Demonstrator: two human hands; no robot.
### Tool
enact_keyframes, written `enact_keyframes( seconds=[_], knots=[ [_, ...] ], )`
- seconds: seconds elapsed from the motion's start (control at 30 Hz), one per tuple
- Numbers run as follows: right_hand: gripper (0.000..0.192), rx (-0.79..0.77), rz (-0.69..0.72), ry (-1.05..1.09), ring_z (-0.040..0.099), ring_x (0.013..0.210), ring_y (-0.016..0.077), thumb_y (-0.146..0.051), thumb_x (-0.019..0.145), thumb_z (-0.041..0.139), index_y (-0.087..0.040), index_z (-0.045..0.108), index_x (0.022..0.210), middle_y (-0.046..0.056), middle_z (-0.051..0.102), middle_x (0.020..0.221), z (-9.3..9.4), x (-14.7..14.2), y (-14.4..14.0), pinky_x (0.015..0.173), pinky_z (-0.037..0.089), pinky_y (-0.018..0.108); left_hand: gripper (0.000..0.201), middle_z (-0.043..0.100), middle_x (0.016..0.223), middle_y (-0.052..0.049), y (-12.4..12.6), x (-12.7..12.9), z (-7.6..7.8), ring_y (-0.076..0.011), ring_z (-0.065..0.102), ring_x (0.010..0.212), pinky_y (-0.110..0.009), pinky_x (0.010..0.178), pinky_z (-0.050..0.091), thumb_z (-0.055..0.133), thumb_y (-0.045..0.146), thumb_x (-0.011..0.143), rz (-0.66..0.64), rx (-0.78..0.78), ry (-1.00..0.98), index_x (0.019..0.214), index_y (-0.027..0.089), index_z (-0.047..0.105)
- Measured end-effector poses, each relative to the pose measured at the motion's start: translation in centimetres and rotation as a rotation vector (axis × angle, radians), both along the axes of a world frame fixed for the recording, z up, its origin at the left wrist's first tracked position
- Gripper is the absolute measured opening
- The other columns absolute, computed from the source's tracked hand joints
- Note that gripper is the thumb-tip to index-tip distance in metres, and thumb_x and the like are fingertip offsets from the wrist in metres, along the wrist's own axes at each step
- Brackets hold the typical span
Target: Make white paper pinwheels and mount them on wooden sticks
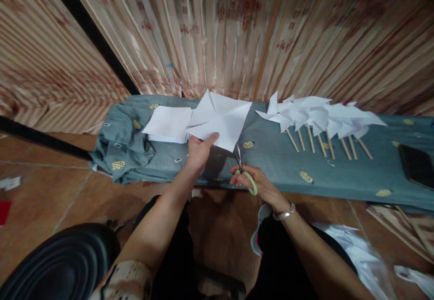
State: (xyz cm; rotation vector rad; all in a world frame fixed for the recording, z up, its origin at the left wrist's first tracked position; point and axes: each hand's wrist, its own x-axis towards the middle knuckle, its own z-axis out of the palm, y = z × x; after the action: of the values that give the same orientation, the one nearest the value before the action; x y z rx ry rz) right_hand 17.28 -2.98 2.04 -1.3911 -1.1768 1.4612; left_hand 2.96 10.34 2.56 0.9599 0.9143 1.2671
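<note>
At centre frame, the left hand [199, 150] pinches a creased white paper square [220, 120] above a grey-blue cloth [271, 155], while the right hand [252, 182] grips green-handled scissors [242, 169] at the sheet's lower corner. Paper pinwheels [318, 117] on sticks lie at right; a paper stack [167, 124] lies left.

On the counter [271, 164], a paper stack [168, 124] lies left of the held paper sheet [220, 119]; pinwheels [318, 119] lie to its right, a phone [417, 165] farther right.
</note>
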Motion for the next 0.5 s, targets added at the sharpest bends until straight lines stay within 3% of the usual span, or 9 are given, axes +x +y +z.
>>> enact_keyframes(
  seconds=[0.5],
  knots=[
    [0.052,0.060,0.015,-0.049,0.061,0.066,0.0144,-0.065,0.077,0.064,-0.017,0.065,0.096,0.005,0.070,0.075,-0.09,-0.41,0.66,0.063,0.049,0.026,0.035,0.073,0.082,-0.004,-0.88,0.30,-0.03,-0.0162,0.064,0.072,-0.029,0.073,0.051,0.080,0.026,0.055,-0.044,0.025,0.014,0.086,0.013,0.069]
  ],
)
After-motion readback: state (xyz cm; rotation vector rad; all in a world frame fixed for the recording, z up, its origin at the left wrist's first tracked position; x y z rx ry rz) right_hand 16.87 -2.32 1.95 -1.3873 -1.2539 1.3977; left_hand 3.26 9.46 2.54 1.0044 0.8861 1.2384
